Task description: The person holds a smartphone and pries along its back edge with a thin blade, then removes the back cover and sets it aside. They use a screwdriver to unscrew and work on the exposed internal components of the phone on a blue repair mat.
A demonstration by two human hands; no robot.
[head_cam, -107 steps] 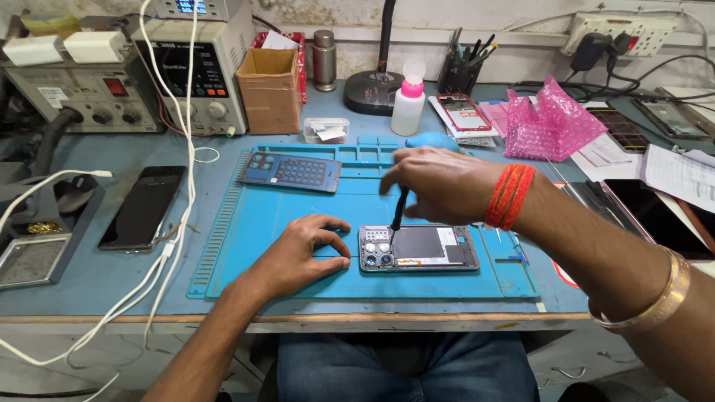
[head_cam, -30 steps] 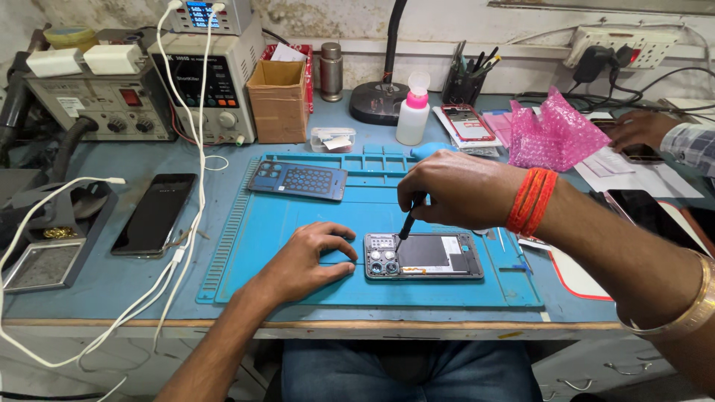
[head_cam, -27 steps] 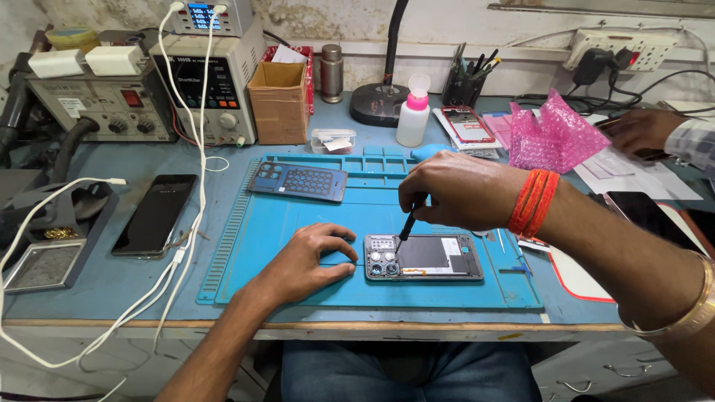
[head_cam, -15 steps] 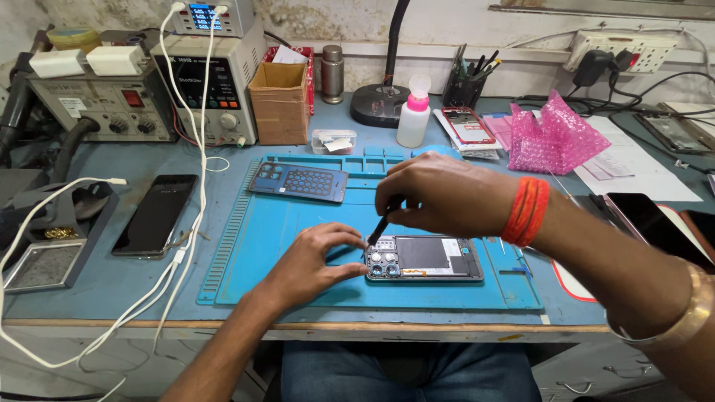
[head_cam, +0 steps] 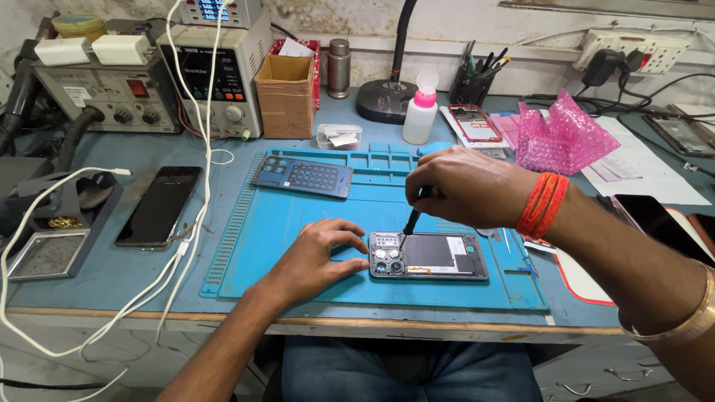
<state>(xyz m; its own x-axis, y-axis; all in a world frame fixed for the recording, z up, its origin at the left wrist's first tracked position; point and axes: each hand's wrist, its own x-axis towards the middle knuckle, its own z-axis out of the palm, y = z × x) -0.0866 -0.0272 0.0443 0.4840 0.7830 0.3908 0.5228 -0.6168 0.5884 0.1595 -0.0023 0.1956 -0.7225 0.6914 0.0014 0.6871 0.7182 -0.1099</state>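
Blue-grey bench [head_cam: 223, 160] runs under a rough plastered wall, with a ribbed blue rubber mat [head_cam: 298, 223] laid on its near middle. At the far side a brown cardboard box [head_cam: 285, 97] stands open at the top, white paper showing just behind it; near it a small clear tub [head_cam: 338, 137] holds white scraps, and a dark cup [head_cam: 471, 85] holds pens and tools upright. A white squeeze bottle [head_cam: 420, 112] with a pink collar stands beside a black round lamp base [head_cam: 383, 100]. Crumpled pink bubble wrap [head_cam: 562, 138] lies far right. On the mat's near part lies an opened phone [head_cam: 428, 255], flat and rectangular, its back off so that round camera lenses and a dark battery show. The left hand [head_cam: 320, 257] rests flat on the mat, fingertips touching the phone's left end, holding nothing. The right hand [head_cam: 465, 186], with an orange thread band at the wrist, is closed around a thin black tool [head_cam: 410, 222] whose tip meets the phone near the cameras. A perforated blue back cover [head_cam: 304, 176] lies on the mat's far left. Left of the mat a glossy black phone [head_cam: 159, 205] lies face up, white cables [head_cam: 186, 246] trailing past it, with boxy grey bench instruments [head_cam: 104, 97] behind.
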